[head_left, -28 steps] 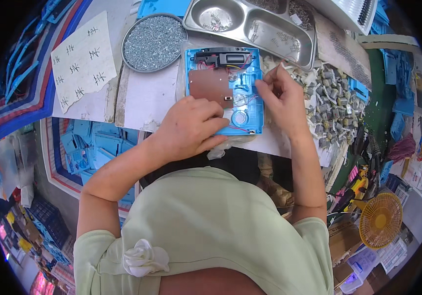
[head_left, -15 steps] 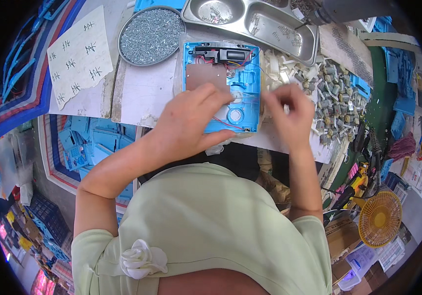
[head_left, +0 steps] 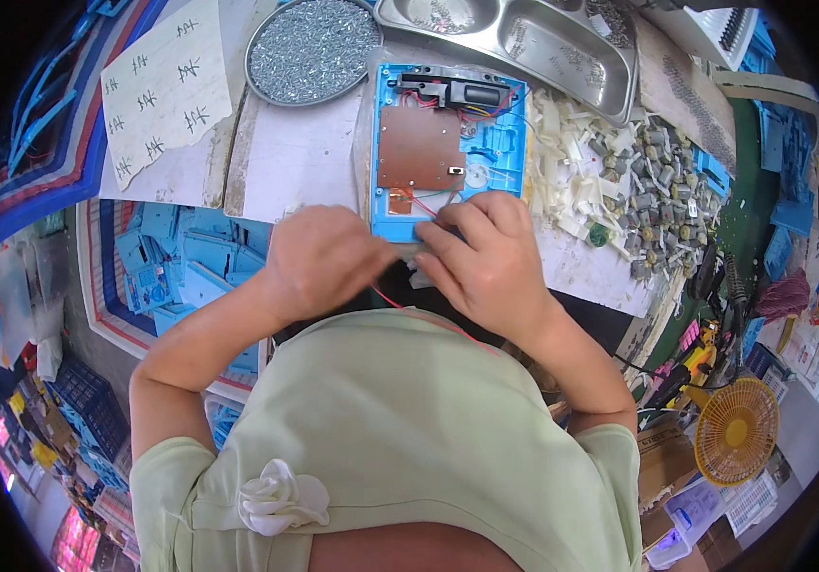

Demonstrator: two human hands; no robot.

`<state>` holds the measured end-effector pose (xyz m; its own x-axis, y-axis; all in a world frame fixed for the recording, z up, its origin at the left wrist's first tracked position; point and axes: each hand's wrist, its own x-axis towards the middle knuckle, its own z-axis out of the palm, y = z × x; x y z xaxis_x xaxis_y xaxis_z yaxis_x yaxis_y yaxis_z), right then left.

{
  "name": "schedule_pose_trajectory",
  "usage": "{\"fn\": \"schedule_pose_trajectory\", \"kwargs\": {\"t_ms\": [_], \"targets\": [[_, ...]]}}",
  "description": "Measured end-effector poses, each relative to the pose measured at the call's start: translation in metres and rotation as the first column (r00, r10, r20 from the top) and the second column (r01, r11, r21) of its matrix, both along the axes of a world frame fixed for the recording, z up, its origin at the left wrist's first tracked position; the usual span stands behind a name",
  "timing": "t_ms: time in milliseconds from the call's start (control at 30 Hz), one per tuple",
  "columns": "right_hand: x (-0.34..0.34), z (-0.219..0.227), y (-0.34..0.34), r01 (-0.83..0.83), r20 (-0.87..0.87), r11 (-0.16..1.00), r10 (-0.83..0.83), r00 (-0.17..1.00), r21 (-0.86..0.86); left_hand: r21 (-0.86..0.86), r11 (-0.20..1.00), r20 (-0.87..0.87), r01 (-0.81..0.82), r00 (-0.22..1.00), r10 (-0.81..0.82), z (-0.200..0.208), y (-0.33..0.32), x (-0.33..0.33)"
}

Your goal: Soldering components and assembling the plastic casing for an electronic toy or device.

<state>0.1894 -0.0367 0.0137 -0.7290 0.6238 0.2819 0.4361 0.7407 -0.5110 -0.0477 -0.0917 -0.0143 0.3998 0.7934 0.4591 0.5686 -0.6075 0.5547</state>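
Note:
A blue plastic case [head_left: 398, 231] lies open on the table in front of me. Inside it sit a brown circuit board [head_left: 419, 143], with a small slide switch at its right corner, and a black module [head_left: 471, 92] with red and blue wires along the far side. My left hand [head_left: 322, 262], slightly blurred, is closed just off the case's near left corner. A thin red wire [head_left: 389, 298] trails from its fingertips toward my shirt. My right hand [head_left: 493, 262] bends its fingers over the case's near edge, thumb below; the fingertips partly hide what they touch.
Beyond the case stand a round tray of screws [head_left: 314, 52] and a steel compartment tray [head_left: 562, 67] with small parts. Small grey motors [head_left: 662, 191] and white plastic pieces [head_left: 557, 162] are heaped at the right. Blue cases [head_left: 204, 281] fill a bin below left. A marked paper [head_left: 166, 91] lies far left.
My left hand has come off the circuit board toward me, and the red wire now shows by it. My right hand has moved from beside the case to its near edge.

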Motion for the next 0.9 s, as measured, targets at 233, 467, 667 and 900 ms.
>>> {"fn": "schedule_pose_trajectory", "kwargs": {"t_ms": [233, 467, 667, 900], "targets": [[-0.030, -0.015, -0.013, -0.008, -0.068, 1.000, 0.009, 0.998, 0.027, -0.267, 0.964, -0.107, 0.008, 0.994, -0.038, -0.026, -0.043, 0.000], [-0.036, -0.021, -0.015, 0.045, -0.009, 0.991, -0.044, 0.999, 0.123, -0.436, 0.876, 0.080, 0.205, 0.979, -0.189, 0.010, -0.010, -0.030], [-0.002, 0.012, 0.023, -0.129, -0.085, 0.989, 0.123, 0.989, -0.077, -0.215, 0.971, 0.061, 0.104, 0.994, -0.093, -0.017, 0.006, -0.015], [0.109, 0.074, 0.272, 0.649, -0.298, 0.747, -0.593, 0.748, 0.143, -0.274, 0.932, 0.123, 0.238, 0.970, -0.211, -0.009, 0.026, -0.025]]}}
